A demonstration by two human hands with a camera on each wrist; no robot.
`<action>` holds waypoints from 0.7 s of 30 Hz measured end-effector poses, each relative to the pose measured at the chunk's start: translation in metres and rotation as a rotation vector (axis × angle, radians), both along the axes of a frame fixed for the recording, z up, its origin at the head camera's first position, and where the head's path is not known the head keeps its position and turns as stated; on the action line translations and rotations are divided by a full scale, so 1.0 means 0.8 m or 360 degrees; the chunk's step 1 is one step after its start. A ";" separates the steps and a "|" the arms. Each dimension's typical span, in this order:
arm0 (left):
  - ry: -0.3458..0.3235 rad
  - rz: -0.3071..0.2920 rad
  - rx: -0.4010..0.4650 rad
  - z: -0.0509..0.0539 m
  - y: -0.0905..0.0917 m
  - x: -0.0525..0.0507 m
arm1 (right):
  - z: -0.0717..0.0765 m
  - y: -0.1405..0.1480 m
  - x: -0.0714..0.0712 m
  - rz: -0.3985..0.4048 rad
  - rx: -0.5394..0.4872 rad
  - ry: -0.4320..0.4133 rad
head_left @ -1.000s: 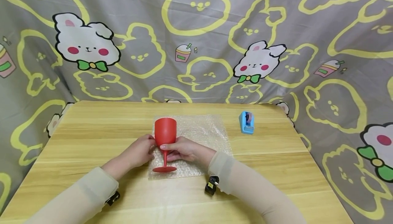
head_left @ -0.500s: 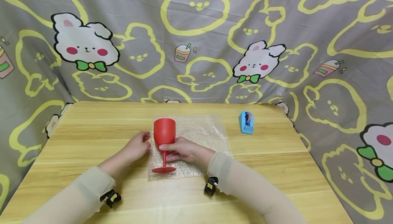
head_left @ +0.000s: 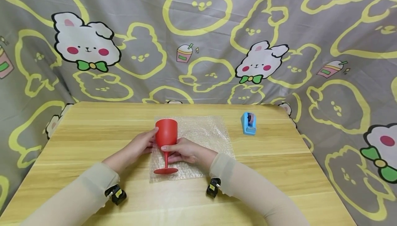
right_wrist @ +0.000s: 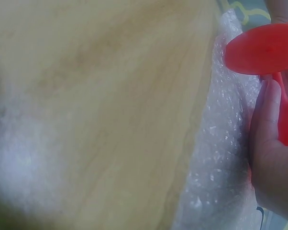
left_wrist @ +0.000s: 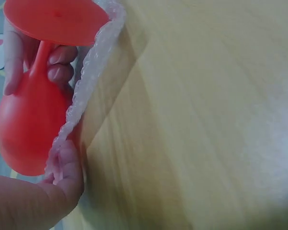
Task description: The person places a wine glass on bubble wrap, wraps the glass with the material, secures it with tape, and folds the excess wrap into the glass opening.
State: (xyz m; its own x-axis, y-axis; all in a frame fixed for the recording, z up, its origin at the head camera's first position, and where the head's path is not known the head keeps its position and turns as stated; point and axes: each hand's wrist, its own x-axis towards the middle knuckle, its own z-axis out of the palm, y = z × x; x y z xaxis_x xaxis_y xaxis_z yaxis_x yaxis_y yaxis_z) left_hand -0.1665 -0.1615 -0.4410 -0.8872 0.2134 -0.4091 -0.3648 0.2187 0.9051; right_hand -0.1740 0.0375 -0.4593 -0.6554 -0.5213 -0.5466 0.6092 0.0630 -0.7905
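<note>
A red goblet [head_left: 166, 133] lies tilted over a sheet of bubble wrap [head_left: 204, 133], its bowl toward the back and its round foot toward the front. My right hand [head_left: 186, 151] grips it where the bowl meets the stem, thumb on top and fingers beneath. At the left, my left hand [head_left: 141, 145] has its thumb by the bowl and its fingers curled at the wrap's left edge. In the left wrist view those fingers [left_wrist: 70, 165] hold the bubble wrap's edge [left_wrist: 82, 96] beside the goblet. The right wrist view shows the goblet's foot [right_wrist: 263, 49] above the wrap.
A blue tape dispenser [head_left: 249, 123] stands on the wooden table [head_left: 102, 122] toward the back right. A grey patterned curtain [head_left: 211, 40] hangs behind the table and along both sides. Black wrist cameras sit under both sleeves.
My left hand drew back from the goblet's side, then came in again to the wrap's left edge, its thumb now at the bowl. The right hand and goblet stay nearly still.
</note>
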 end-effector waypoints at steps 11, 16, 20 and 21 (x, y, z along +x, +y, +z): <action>0.0027 0.0063 -0.0285 0.016 0.013 -0.002 | 0.004 0.000 0.000 0.0024 0.0020 0.0016; -0.0002 0.0088 -0.0235 0.017 0.015 -0.004 | 0.005 0.002 -0.004 0.0113 0.0187 0.0103; -0.0029 0.0095 -0.0190 0.017 0.015 -0.003 | 0.010 0.003 -0.008 0.0228 0.0366 0.0193; -0.0039 0.0097 -0.0183 0.017 0.014 -0.002 | 0.011 0.003 -0.010 0.0252 0.0394 0.0194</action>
